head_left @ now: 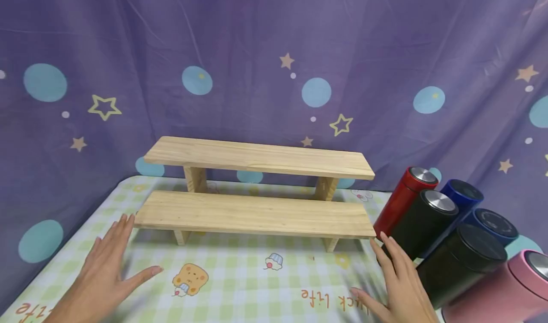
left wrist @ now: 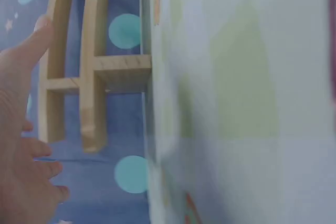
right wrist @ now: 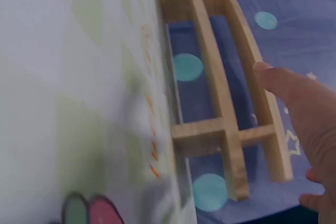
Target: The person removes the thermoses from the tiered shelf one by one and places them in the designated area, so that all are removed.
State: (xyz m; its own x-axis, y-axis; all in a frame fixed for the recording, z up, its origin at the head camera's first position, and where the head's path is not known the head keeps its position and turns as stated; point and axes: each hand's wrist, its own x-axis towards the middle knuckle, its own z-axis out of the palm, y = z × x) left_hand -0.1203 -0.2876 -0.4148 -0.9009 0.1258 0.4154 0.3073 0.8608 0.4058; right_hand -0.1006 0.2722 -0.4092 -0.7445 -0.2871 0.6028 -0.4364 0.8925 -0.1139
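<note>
Standing close: flasks [head_left: 460,251], right of the right hand [head_left: 399,280]; an outward sweep might topple one.
Shelf [head_left: 257,213]: on desk [head_left: 231,270], between and ahead of the hands; a bump could shift it. Left hand [head_left: 100,270], right hand: fingers [head_left: 122,236] spread wide, holding nothing; backs upward; shelf contact unclear.

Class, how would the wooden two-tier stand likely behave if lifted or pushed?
The wooden two-tier stand should feel stiff, since its boards look thick and solid. It seems unlikely to roll, resting on flat-sided supports. Pressing down hard on one end might tip it, as the boards overhang the supports.
</note>
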